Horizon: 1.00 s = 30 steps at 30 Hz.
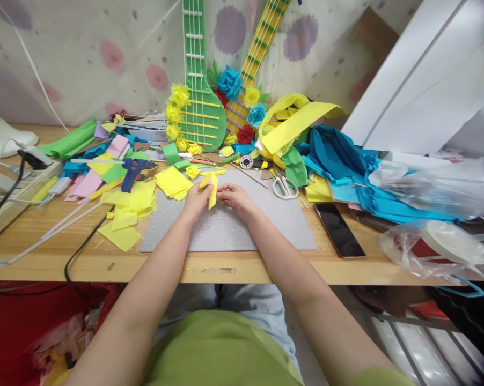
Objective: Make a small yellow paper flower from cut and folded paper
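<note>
My left hand (196, 200) and my right hand (234, 197) meet over the grey cutting mat (226, 228), both pinching a small folded yellow paper piece (212, 188) held upright between them. The fingers of each hand are closed on the paper. A stack of yellow paper squares (173, 183) lies just left of my left hand, and a small yellow paper flower (192, 171) sits behind it.
White-handled scissors (283, 186) lie right of the mat, a black phone (339, 230) further right. A blue glue gun (134, 169) and loose yellow sheets (125, 214) are on the left. Two paper guitars (202, 107) with paper flowers lean against the back wall; blue paper (346, 166) and plastic bags (435, 246) fill the right.
</note>
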{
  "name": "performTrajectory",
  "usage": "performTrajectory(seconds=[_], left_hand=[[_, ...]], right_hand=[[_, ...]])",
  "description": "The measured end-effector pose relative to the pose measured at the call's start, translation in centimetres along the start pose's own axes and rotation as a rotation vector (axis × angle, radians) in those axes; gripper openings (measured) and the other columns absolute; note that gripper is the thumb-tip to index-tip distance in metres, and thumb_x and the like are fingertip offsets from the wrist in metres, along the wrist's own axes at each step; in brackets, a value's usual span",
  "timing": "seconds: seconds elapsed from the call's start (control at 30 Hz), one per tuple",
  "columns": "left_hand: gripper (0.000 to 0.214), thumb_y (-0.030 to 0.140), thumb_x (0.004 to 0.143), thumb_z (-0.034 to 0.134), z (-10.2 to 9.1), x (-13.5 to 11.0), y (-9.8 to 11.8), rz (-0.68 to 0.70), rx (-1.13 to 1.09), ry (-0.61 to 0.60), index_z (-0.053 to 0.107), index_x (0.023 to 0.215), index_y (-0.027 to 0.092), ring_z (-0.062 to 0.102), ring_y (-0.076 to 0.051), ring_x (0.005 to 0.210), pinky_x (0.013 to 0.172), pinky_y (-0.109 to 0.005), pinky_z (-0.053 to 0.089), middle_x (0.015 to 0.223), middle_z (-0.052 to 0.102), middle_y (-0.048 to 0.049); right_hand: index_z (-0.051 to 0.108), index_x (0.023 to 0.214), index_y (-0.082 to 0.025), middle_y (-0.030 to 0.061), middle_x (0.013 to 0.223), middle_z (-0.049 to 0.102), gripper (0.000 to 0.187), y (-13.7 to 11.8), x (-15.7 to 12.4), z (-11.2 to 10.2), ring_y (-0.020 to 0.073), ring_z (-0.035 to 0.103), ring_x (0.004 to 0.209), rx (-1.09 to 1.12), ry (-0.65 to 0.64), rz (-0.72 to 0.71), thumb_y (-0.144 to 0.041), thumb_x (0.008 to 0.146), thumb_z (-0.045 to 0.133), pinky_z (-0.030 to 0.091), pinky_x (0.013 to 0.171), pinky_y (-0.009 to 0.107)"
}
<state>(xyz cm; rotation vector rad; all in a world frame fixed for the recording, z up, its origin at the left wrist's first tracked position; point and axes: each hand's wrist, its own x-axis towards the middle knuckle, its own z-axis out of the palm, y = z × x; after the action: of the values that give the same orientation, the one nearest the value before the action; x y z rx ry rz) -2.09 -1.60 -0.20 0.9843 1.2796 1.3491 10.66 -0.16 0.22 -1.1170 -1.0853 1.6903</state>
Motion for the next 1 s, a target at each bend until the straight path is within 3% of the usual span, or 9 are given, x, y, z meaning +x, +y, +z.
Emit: performTrajectory(seconds=[0.1,0.23,0.33,0.53,0.73,0.9,1.0], left_hand=[[0.028,0.036,0.064,0.063,0.0,0.4,-0.6,0.08,0.103,0.055,0.059,0.08,0.013,0.05,-0.008,0.058,0.056,-0.02,0.039,0.068,0.058,0.0007],[0.029,0.038,0.065,0.061,-0.1,0.5,-0.8,0.107,0.176,0.104,0.059,0.08,0.013,0.051,-0.01,0.061,0.059,-0.022,0.039,0.069,0.059,-0.0003],[0.03,0.038,0.065,0.061,0.0,0.4,-0.7,0.11,0.2,0.104,0.06,0.081,0.013,0.052,-0.011,0.062,0.059,-0.022,0.039,0.07,0.06,-0.0008],[0.03,0.036,0.064,0.063,0.2,0.1,-0.5,0.082,0.165,0.075,0.062,0.082,0.012,0.055,-0.012,0.064,0.061,-0.022,0.041,0.072,0.062,-0.0023],[0.027,0.033,0.065,0.066,0.2,0.2,-0.5,0.037,0.062,0.041,0.061,0.082,0.013,0.051,-0.008,0.057,0.055,-0.019,0.039,0.067,0.059,0.0009],[0.032,0.04,0.082,0.045,0.3,0.0,0.6,-0.144,-0.207,-0.11,0.059,0.081,0.012,0.035,-0.004,0.036,0.039,-0.017,0.029,0.046,0.041,0.0058],[0.03,0.035,0.086,0.04,0.5,-0.3,0.9,-0.201,-0.253,-0.094,0.059,0.083,0.011,0.046,-0.006,0.042,0.044,-0.018,0.039,0.052,0.052,0.0014]], right_hand=[[0.059,0.069,-0.016,-0.004,0.055,0.059,0.01,0.2,0.0,0.2,0.0049,0.05,0.049,-0.108,0.015,-0.049,-0.01,0.062,0.063,0.042,0.051,0.017],[0.064,0.073,-0.015,0.0009,0.069,0.065,0.009,0.2,-0.2,0.4,0.0058,0.053,0.056,-0.167,0.011,-0.082,-0.022,0.071,0.059,0.041,0.049,0.016],[0.065,0.071,-0.016,0.0022,0.071,0.066,0.016,0.4,0.1,0.4,0.0065,0.053,0.055,-0.272,0.034,-0.127,-0.029,0.075,0.057,0.039,0.047,0.017],[0.065,0.07,-0.017,-0.0004,0.067,0.065,0.013,0.8,0.6,0.6,0.0071,0.053,0.053,-0.474,0.139,-0.222,-0.025,0.074,0.055,0.039,0.051,0.019],[0.058,0.071,-0.018,-0.0013,0.063,0.06,0.015,0.4,0.0,0.7,0.0085,0.052,0.054,-0.272,0.171,-0.143,-0.03,0.066,0.064,0.035,0.042,0.018],[0.054,0.066,-0.018,-0.0041,0.061,0.055,0.023,-0.2,-0.2,0.0,0.0067,0.049,0.055,-0.11,0.17,-0.158,-0.033,0.057,0.068,0.034,0.045,0.017],[0.053,0.067,-0.019,-0.0047,0.065,0.056,0.026,-0.4,-0.5,-0.3,0.0061,0.05,0.058,-0.05,0.094,-0.201,-0.037,0.056,0.069,0.035,0.048,0.017]])
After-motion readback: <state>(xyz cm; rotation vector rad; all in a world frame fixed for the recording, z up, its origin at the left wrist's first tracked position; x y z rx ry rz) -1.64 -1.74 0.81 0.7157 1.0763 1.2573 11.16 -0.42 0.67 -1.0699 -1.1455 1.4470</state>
